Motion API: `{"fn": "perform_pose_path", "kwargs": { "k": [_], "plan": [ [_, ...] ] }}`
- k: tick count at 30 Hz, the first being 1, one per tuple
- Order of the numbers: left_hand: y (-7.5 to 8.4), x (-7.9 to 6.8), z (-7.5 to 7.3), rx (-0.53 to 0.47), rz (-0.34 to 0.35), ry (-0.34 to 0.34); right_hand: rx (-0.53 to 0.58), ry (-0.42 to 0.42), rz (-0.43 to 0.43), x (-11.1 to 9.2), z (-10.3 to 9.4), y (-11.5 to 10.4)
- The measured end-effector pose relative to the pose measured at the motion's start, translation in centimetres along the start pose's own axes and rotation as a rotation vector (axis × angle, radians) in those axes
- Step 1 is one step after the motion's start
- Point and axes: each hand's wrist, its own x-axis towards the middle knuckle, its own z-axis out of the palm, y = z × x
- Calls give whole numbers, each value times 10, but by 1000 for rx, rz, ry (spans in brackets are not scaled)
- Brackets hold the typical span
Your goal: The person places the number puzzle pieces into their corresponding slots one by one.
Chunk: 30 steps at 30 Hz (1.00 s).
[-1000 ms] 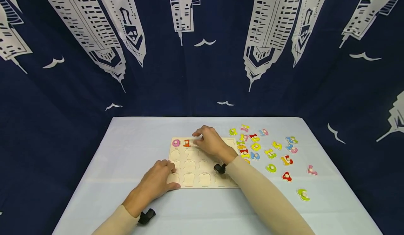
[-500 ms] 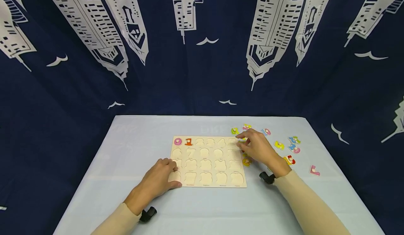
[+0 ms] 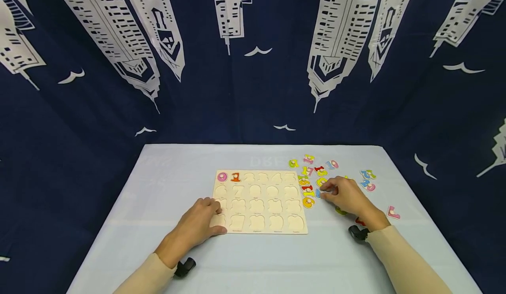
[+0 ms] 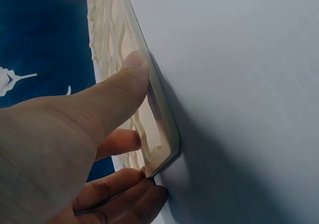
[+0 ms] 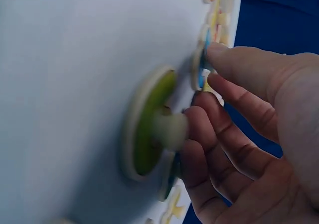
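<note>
A wooden number puzzle board (image 3: 264, 201) lies on the white table; the pink 0 (image 3: 222, 177) and the orange-red 1 (image 3: 235, 177) sit in its top row. My left hand (image 3: 199, 219) holds the board's near left corner, thumb over the front edge and fingers bent at the left side. To the right of the board, my right hand (image 3: 348, 197) pinches a blue number piece (image 5: 202, 67) between thumb and index finger. That piece is mostly covered by the fingers in the head view. A green piece with a pale knob (image 5: 149, 127) is close beside the hand.
Several loose number pieces are spread right of the board, including a yellow-orange one (image 3: 308, 202) against its edge and a pink 7 (image 3: 393, 212) farther right. Behind the table hangs a dark blue cloth (image 3: 237, 109) with white buildings printed on it.
My right hand has gone from over the board's top row to the loose pieces at the right, and now pinches the blue piece. The left hand has stayed at the corner.
</note>
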Motion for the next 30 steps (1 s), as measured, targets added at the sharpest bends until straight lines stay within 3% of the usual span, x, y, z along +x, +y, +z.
{"fn": "perform_pose_path", "kwargs": {
  "k": [16,24,30],
  "plan": [
    [0,1,0,-2,-4,-17,-4,24,6,-2,0,-3],
    [0,-1,0,-5,-14,-18,33,62,-84,14,-5,-32],
    [0,0,0,-1,-19,-19,110,25,-139,37,8,-59]
  ]
}}
